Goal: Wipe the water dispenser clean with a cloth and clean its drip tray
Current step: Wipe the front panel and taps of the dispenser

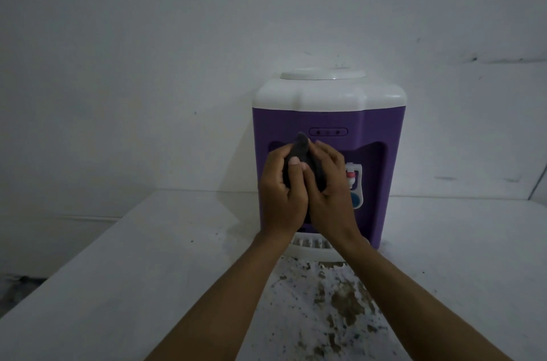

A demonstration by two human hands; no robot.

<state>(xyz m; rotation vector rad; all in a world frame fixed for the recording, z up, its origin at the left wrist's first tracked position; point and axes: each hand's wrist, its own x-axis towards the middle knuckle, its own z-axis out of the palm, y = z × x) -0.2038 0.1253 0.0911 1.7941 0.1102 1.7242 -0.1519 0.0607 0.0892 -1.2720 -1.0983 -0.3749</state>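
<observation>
Most of dark cloth [307,165] hidden, bunched between left hand [282,187] and right hand [328,186]; only top peak and middle strip showed. Hands covered left half of dispenser [328,121] recess; any left tap unseen. Right tap [352,175] partly behind right hand. Drip tray [310,245] largely blocked by wrists. Three indicator dots [328,132] too small and dim to read. Forearms cut off at bottom edge.
</observation>
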